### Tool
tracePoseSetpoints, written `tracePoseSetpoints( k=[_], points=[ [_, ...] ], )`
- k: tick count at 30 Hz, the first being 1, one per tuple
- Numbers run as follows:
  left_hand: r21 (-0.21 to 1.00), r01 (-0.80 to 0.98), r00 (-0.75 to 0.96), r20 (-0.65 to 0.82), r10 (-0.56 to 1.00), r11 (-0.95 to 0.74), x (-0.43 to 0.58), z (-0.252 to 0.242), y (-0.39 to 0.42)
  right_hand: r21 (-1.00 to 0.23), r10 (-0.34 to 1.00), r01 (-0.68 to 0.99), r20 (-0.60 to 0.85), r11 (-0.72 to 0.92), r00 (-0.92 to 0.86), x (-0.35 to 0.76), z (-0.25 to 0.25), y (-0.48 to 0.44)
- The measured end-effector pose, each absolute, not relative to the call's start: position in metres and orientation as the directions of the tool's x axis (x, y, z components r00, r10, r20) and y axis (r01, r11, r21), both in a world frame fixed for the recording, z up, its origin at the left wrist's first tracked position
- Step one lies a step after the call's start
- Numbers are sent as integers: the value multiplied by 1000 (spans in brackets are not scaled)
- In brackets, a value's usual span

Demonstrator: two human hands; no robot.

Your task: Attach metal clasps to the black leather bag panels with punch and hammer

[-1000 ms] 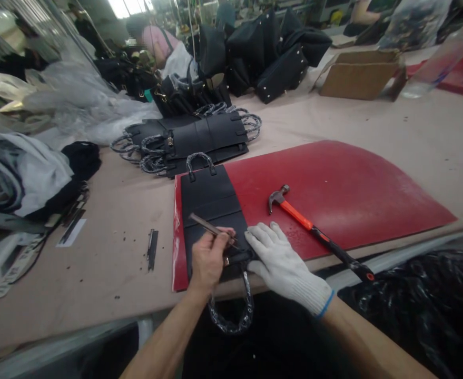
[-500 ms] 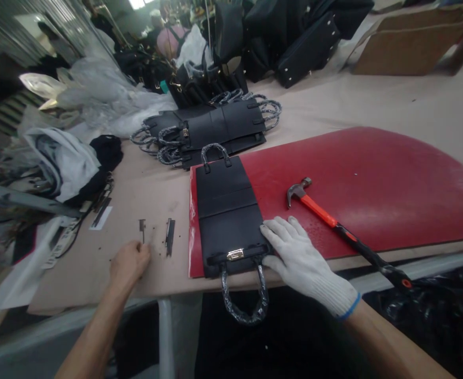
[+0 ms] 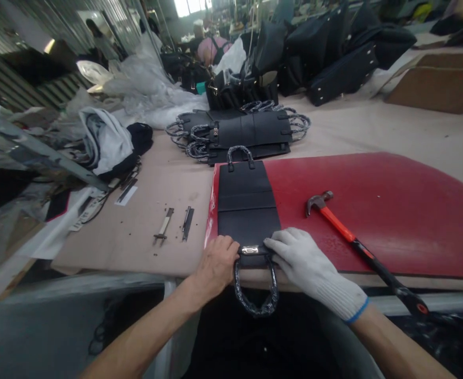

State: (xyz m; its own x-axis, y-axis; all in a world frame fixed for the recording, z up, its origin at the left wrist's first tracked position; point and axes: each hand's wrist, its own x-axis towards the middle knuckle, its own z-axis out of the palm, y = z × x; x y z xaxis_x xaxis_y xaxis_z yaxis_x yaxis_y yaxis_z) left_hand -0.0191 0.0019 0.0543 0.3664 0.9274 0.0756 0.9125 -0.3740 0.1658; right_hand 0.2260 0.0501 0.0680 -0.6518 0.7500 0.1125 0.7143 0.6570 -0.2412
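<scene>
The fingers [image 3: 228, 246] of the bare left hand [image 3: 215, 266] bend over the left end of the dark strap [image 3: 260, 248], beside the bright metal clasp [image 3: 250, 250]; we cannot tell whether they pinch it or merely press on it. Opposite, we see the right hand [image 3: 308, 268] in a white knitted glove with a blue cuff edge, its fingers together and lightly bent, the tips touching the right end of the same strap; here too we cannot tell how firm the hold is.

The strap crosses the near end of a black bag panel [image 3: 247, 221], which lies flat on the left end of a red mat [image 3: 357, 179], at the front of the table [image 3: 144, 231]. We note a film-wrapped handle at each end: the far handle [image 3: 239, 152] lies towards a stack of similar panels [image 3: 250, 129], while the near handle [image 3: 256, 311] loops out past the table edge.

To the right we find a claw hammer [image 3: 336, 223] resting on the mat, its dark grip reaching beyond the front edge. To the left, on bare tabletop, lie a pronged metal tool [image 3: 164, 226] and, just beside it, a slim dark tool [image 3: 188, 223].
</scene>
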Motion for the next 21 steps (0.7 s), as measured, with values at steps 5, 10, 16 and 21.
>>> tracePoseSetpoints(
  k=[5,10,16,21],
  points=[
    [95,886,459,-60,886,-453,-24,61,14,6,647,648,-77,761,-759,211,86,60],
    [93,880,471,-45,881,-465,-24,64,15,37,599,598,-107,800,-794,207,85,64],
    [-59,834,549,-7,836,-549,-9,59,11,28,634,634,-73,773,-770,207,73,55],
    [14,730,682,51,730,-683,-31,59,20,-85,622,622,-28,778,-782,223,67,60]
  ],
)
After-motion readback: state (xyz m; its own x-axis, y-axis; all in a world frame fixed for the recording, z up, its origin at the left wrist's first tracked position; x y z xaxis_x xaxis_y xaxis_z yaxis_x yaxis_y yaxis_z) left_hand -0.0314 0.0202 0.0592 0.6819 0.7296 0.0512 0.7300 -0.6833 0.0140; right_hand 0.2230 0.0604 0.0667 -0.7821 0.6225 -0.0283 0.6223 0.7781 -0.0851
